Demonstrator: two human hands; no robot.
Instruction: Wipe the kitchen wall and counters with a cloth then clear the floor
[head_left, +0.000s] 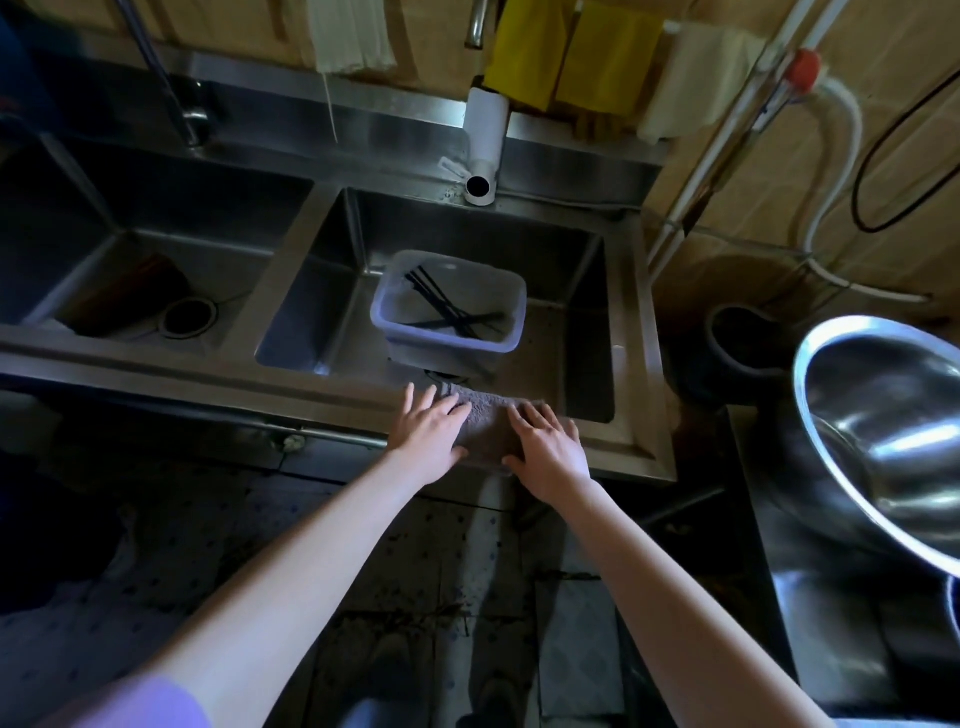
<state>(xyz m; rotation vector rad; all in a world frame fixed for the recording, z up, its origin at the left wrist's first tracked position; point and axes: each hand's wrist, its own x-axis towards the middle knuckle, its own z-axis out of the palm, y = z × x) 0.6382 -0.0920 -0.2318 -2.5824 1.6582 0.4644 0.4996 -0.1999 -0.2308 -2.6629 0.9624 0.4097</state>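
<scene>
A grey cloth (485, 423) lies draped over the front rim of the steel sink unit (332, 387), at the right basin. My left hand (428, 434) rests flat on the cloth's left side with the fingers spread. My right hand (550, 447) lies flat on its right side, fingers apart too. Neither hand grips the cloth; both press on top of it. The tiled wall (727, 171) rises behind the sink. The floor (415, 597) below is dark, with patterned tiles and scattered debris.
A clear plastic tub (387, 306) with black chopsticks stands in the right basin. A white pipe spout (483, 150) hangs above it. Yellow cloths (571, 57) and white cloths hang on the wall. A large steel bowl (883, 426) sits on a counter at right.
</scene>
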